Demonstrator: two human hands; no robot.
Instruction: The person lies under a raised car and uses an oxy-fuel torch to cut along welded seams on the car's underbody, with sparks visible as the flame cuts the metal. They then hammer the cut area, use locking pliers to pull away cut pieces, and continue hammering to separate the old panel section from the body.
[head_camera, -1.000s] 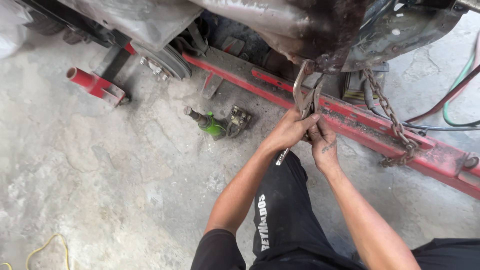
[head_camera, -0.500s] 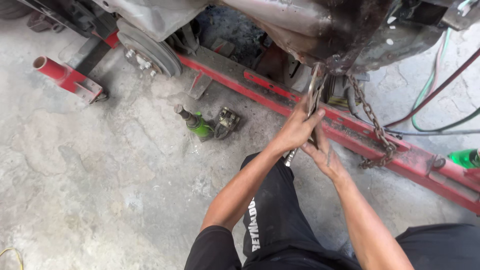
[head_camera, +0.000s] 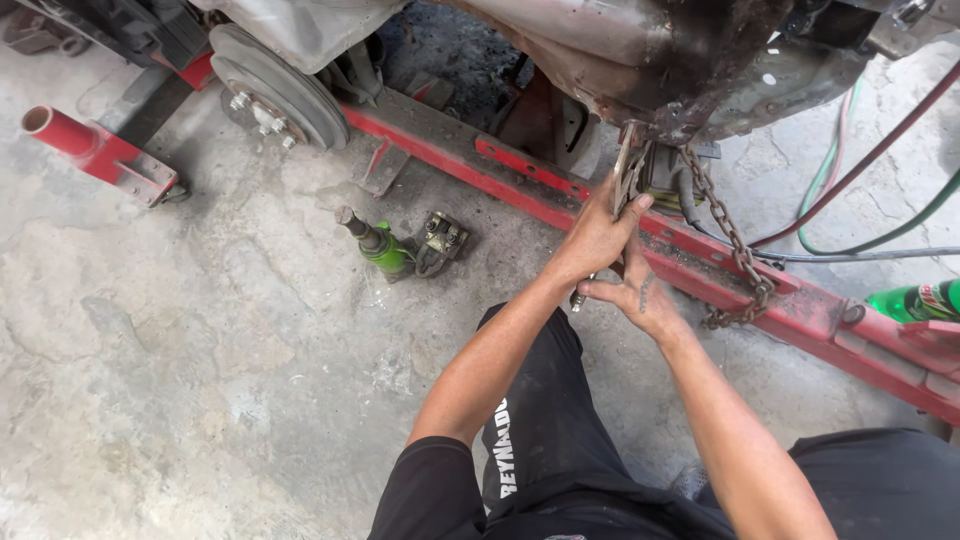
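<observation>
Both my hands grip a pair of metal locking pliers (head_camera: 627, 170) whose jaws bite the lower edge of a rusty car body panel (head_camera: 690, 70). My left hand (head_camera: 597, 236) wraps the upper handles, fingers closed. My right hand (head_camera: 640, 293) holds the lower end of the handles just beneath it. A steel chain (head_camera: 735, 245) hangs from the body down to the red frame rail (head_camera: 800, 310) right of my hands.
A small green hydraulic jack (head_camera: 380, 245) lies on the concrete floor beside a metal clamp block (head_camera: 440, 242). A bare wheel hub (head_camera: 275, 95) is at upper left, a red post (head_camera: 95, 150) at far left. Hoses (head_camera: 850, 200) and a green bottle (head_camera: 915, 300) lie at right.
The view has shifted so the scene slides left and down. My hands stay on the pliers, moved slightly higher toward the body panel edge.
</observation>
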